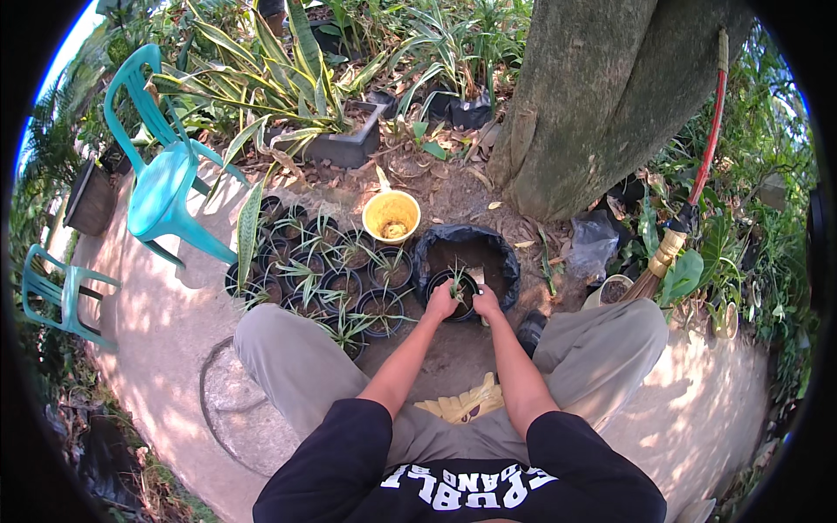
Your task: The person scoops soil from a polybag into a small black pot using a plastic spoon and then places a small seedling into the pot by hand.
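Note:
A small black plant pot (463,307) with a spiky green seedling (458,277) is in front of me, at the near edge of a wide container lined with black plastic (508,253) that has dark soil in it. My left hand (443,301) is closed on the pot's left rim, beside the seedling's leaves. On the opposite rim my right hand (486,302) is closed too, its fingertips partly hidden. A pale flat piece (478,274) shows just beyond the right hand; I cannot tell what it is.
Several black pots with spiky seedlings (341,288) crowd the ground at left. A yellow dipper (391,209) stands behind them. Yellowish gloves (462,404) lie between my legs. Green chairs (164,187) stand far left; a tree trunk (580,105) and a broom (667,253) are at right.

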`<state>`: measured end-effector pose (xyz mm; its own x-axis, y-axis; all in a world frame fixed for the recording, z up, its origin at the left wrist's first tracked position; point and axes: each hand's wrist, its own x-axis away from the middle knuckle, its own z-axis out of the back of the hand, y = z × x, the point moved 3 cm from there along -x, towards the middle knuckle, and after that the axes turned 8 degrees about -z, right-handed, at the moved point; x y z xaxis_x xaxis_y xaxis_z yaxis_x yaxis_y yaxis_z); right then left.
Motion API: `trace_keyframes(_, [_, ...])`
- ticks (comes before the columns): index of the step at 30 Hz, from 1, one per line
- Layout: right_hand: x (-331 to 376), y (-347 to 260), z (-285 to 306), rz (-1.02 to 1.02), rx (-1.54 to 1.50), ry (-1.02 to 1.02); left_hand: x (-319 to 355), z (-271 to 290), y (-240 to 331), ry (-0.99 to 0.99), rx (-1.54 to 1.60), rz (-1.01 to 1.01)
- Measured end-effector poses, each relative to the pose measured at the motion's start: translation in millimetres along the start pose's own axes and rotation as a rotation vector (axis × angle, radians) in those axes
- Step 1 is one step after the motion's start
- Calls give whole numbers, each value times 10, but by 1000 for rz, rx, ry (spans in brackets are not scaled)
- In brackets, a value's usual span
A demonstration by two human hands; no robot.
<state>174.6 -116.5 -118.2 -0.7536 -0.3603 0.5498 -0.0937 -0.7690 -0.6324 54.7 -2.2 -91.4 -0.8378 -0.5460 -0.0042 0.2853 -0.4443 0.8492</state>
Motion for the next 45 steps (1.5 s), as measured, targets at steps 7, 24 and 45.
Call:
trace_keyframes(7, [-10,95,19,-20,-16,26,-4,71,65,-73,131,-62])
trace_keyframes(24, [358,-192,115,-47,-183,-205,171,344,-108,-105,456,55])
trace_keyframes(45, [155,16,95,-109,-445,-276,-9,868,228,282,500,38])
